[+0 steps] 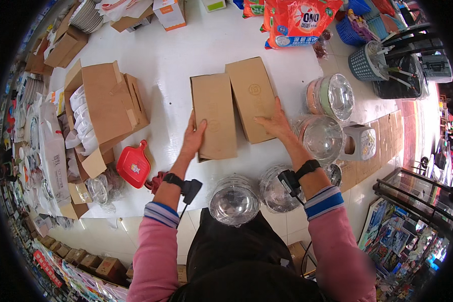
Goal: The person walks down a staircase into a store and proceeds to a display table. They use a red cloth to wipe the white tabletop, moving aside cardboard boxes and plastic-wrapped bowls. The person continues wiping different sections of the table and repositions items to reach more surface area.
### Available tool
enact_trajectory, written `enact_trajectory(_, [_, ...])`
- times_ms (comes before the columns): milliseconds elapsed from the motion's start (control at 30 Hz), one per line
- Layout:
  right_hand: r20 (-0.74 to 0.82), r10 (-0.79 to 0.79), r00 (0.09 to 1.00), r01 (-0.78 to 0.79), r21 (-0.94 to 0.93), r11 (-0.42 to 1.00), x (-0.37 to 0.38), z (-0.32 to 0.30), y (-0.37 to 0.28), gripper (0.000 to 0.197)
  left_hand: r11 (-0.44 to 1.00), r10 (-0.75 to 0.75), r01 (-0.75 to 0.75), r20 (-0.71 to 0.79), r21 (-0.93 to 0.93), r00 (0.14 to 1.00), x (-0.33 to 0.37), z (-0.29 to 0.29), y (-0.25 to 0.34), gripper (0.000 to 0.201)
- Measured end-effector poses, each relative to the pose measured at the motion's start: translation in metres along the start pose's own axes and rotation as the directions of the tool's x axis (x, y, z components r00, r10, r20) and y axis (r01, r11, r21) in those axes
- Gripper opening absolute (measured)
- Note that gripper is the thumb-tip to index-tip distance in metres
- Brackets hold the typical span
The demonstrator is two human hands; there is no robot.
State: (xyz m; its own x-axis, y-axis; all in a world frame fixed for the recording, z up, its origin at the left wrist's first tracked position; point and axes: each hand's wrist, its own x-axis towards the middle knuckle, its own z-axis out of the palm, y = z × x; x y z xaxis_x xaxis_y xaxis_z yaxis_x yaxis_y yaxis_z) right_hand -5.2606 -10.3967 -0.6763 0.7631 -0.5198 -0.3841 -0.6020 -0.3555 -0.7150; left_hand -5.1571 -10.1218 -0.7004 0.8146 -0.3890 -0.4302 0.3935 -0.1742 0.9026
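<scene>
Two closed brown cardboard boxes lie side by side on the white tabletop, in front of me. The left cardboard box (214, 108) is gripped along its left edge by my left hand (193, 136), thumb on the top face. My right hand (275, 123) grips the right cardboard box (251, 90) by its right edge, fingers down the side and thumb on top. This second box is slightly tilted and reaches farther back. The boxes meet near their far ends, and a narrow gap opens between them toward me.
To the left stand an open carton (108, 95) with white-wrapped items and a red pan-shaped dish (134, 165). Stacks of plastic-wrapped glass bowls (234, 201) line the near and right edges. Red detergent bags (299, 22) sit at the back right; a grey stool (360, 142) is beyond the table.
</scene>
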Motion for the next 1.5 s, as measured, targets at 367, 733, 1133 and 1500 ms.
enact_trajectory(367, [0.005, -0.116, 0.993, 0.113, 0.189, 0.975, 0.003, -0.006, 0.009, 0.083, 0.99, 0.093, -0.095, 0.027, 0.103, 0.995, 0.005, 0.02, 0.003, 0.074])
enact_trajectory(733, [0.055, 0.023, 0.998, -0.037, 0.266, 0.963, -0.008, -0.016, -0.023, 0.093, 0.98, 0.182, -0.188, 0.101, 0.058, 0.978, -0.014, 0.015, 0.011, 0.085])
enact_trajectory(1133, [0.046, -0.096, 0.994, 0.075, 0.339, 0.938, 0.006, -0.006, 0.004, 0.099, 0.638, 0.341, -0.409, 0.237, 0.652, 0.91, -0.062, 0.024, -0.011, 0.115])
enact_trajectory(1500, [0.062, -0.107, 0.992, 0.076, 0.377, 0.923, 0.0, -0.011, -0.009, 0.083, 0.658, 0.329, -0.39, 0.22, 0.645, 0.918, -0.042, 0.024, -0.005, 0.109])
